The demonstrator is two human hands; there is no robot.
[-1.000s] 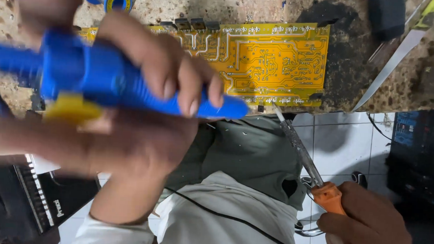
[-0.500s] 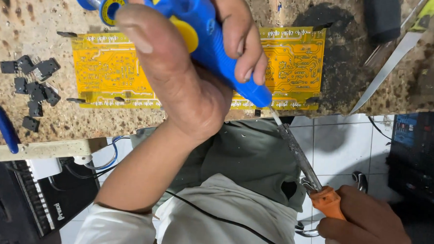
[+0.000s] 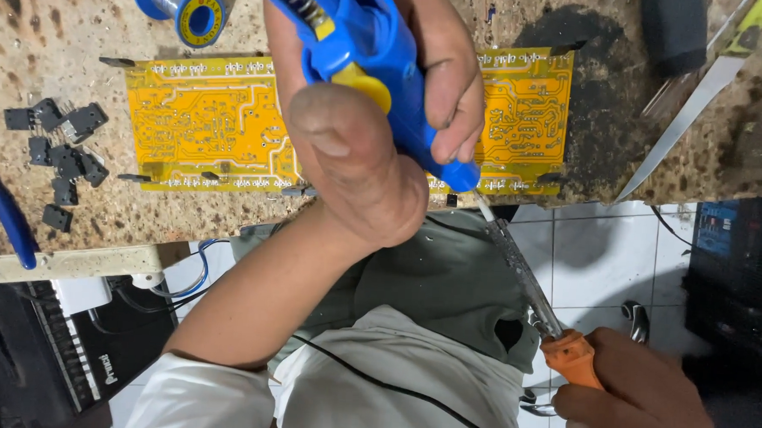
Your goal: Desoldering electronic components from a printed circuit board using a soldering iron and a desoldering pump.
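Observation:
My left hand [image 3: 358, 153] is wrapped around a blue desoldering pump [image 3: 379, 60] with a yellow button; its thumb is near that button. The pump's nozzle points down at the near edge of a yellow circuit board [image 3: 205, 121] lying on the speckled bench [image 3: 79, 64]. My right hand [image 3: 638, 396], low at the right, grips the orange handle of a soldering iron [image 3: 572, 355]. The iron's metal shaft reaches up and its tip meets the board edge right beside the pump's nozzle. My hand and the pump hide the board's middle.
A blue spool of solder wire [image 3: 180, 4] lies behind the board. Several small black components [image 3: 63, 149] sit at the left, with blue-handled pliers [image 3: 0, 214] by the bench edge. A long blade with a yellow-green handle [image 3: 694, 108] lies at the right. White floor tiles [image 3: 593, 257] show below.
My left hand has carried the pump from close to the camera at the left over to the board's near edge, nozzle by the iron's tip. The right hand and iron stayed put.

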